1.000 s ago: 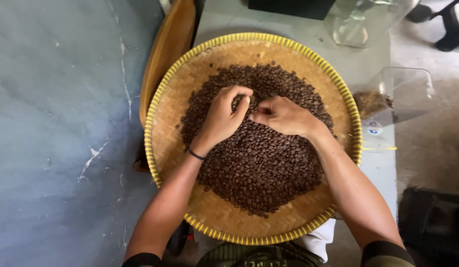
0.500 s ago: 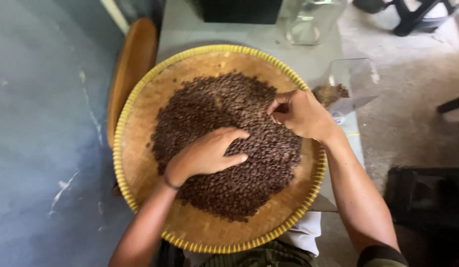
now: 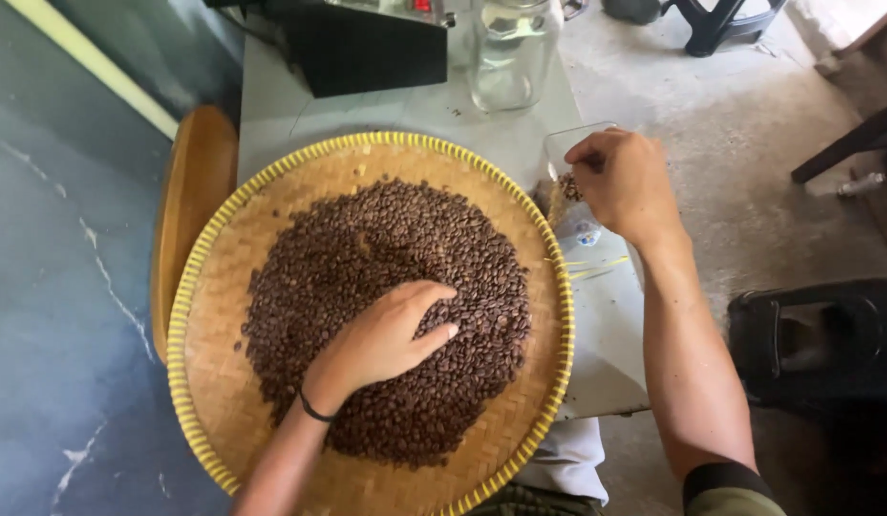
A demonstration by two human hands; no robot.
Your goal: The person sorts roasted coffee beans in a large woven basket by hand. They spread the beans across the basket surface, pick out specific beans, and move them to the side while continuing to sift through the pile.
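seen from above, looking down at two bare forearms over a round woven tray (image 3: 224, 382) with a yellow rim, resting on a pale grey table (image 3: 405, 115). spread across the middle of the tray, a wide heap of dark brown coffee beans (image 3: 367, 248).

left hand (image 3: 381, 339) lying palm down on the beans near the centre of the heap, fingers loosely spread and slightly curled, thumb out to the right, touching the beans but gripping nothing that can be seen. thin black band (image 3: 314, 413) around the left wrist.

right hand (image 3: 625, 182) off the tray, just past its right rim, held over the mouth of a small clear plastic container (image 3: 582, 215) standing on the table edge. fingers bunched together and pointing down into the container; impossible to tell whether anything is pinched between them. a few brown beans visible inside the container under the fingertips.

behind the tray, a clear glass jar (image 3: 510, 53) and, to its left, a black boxy appliance (image 3: 376, 48). to the left of the table, a curved wooden chair back (image 3: 190, 210) against a blue-grey floor (image 3: 61, 287). at lower right, a black bag (image 3: 816, 344) on the concrete floor.
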